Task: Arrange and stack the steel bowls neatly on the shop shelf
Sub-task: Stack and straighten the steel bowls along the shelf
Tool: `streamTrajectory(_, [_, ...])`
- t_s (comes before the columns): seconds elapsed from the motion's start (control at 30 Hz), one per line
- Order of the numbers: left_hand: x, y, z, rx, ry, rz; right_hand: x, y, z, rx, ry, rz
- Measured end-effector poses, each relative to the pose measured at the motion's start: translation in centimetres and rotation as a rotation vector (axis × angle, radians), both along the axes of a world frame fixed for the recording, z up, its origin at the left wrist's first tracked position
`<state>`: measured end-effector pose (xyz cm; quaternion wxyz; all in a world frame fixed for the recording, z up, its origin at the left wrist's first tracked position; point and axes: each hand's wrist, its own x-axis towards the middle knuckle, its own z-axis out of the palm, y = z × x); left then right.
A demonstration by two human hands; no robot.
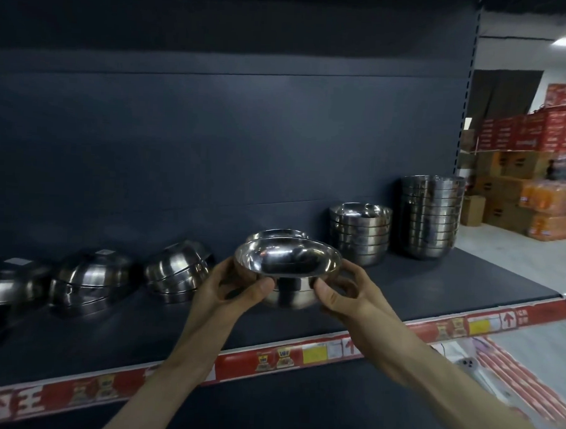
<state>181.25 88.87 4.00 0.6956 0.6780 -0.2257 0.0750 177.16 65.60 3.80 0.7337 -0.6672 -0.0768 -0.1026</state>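
I hold a small nested set of steel bowls (287, 273) over the dark shelf (466, 287). Its top bowl sits tilted. My left hand (229, 288) grips the set's left side and my right hand (343, 294) grips its right side. Another upright bowl (274, 234) shows just behind it. To the right stand a medium upright stack (360, 238) and a tall upright stack (430, 217). To the left lie several groups of upside-down or tipped bowls (178, 271), (90, 280), (9, 286).
The shelf's front edge carries a red price strip (301, 354). A dark back panel (213, 146) closes the rear. Right of the shelf upright is an aisle with stacked red and orange cartons (536, 180). Red packaged goods (511, 376) lie below right.
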Motion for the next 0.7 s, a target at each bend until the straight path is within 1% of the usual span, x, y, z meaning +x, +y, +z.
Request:
streamTrajectory(0.1, [1.3, -0.3, -0.3, 0.007, -0.015, 0.003, 1.4, 0.3, -0.6, -0.024, -0.049, -0.058])
streamTrajectory(0.27, [4.2, -1.5, 0.9, -0.108, -0.091, 0.043, 5.2, 0.4, -0.1, -0.029, -0.19, -0.121])
streamTrajectory(0.4, [7.3, -2.2, 2.1, -0.141, -0.125, 0.033, 8.6, 0.7, 0.9, -0.004, -0.268, -0.182])
streamTrajectory(0.53, [10.5, -2.7, 2.4, -0.13, -0.152, 0.011, 11.9, 0.6, 1.3, -0.098, -0.317, -0.225])
streamTrajectory(0.7, [14.0, -2.9, 1.4, -0.11, -0.163, -0.017, 15.1, 0.5, 0.4, -0.198, -0.305, -0.193])
